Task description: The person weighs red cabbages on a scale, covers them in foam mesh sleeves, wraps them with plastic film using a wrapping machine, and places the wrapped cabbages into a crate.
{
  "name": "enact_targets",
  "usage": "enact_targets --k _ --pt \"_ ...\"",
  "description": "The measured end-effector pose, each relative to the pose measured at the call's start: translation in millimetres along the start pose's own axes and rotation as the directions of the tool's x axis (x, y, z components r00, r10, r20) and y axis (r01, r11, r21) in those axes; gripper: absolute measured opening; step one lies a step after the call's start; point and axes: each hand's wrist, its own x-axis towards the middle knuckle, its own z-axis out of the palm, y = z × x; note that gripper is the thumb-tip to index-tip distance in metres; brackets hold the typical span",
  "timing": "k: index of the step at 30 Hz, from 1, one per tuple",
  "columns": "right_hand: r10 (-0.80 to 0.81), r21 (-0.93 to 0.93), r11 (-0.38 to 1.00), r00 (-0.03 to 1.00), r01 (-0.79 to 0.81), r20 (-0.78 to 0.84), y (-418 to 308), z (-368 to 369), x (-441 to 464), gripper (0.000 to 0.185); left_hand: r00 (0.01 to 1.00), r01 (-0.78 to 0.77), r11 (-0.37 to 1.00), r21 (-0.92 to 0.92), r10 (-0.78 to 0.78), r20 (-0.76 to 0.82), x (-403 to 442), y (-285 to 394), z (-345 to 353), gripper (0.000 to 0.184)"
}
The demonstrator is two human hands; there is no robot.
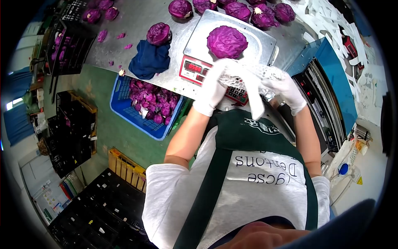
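Both my hands wear white gloves. In the head view, a purple cabbage (227,42) rests on the metal plate (195,46) of a weighing scale. Just in front of it, white mesh netting (253,71) stretches between my hands over the scale's red keypad panel (237,95). My left hand (213,85) is closed around the netting's left part, fingertips near the cabbage's lower edge. At the netting's other end, my right hand (286,89) has its fingers pressed together on it. A white strip (255,97) hangs down between the hands. Red digits glow on the scale's display (195,67).
More purple cabbages (237,11) lie behind the scale. One cabbage (159,33) sits beside a dark blue cloth (150,59) on the metal table. Below the edge, a blue crate (155,133) holds purple leaves. Right stand a blue-sided machine (331,83) and a white strip heap (327,20).
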Motion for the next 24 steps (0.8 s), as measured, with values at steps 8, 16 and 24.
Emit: enact_targets --k 8,16,24 --pt "-0.584 -0.512 0.785 0.692 0.349 -0.424 1 20 109 0.026 0.798 -0.186 0.558 0.808 0.566 -0.207 37 46 -33 0.019" --pt "-0.187 -0.099 0.982 0.908 0.161 -0.375 19 40 106 0.049 0.970 -0.074 0.670 0.739 0.220 -0.102 65 14 -64 0.030" --pt "-0.193 -0.035 0.981 0.966 0.189 -0.170 -38 44 -42 0.031 0.847 0.514 0.643 -0.568 -0.484 0.219 -8 -6 6 0.066"
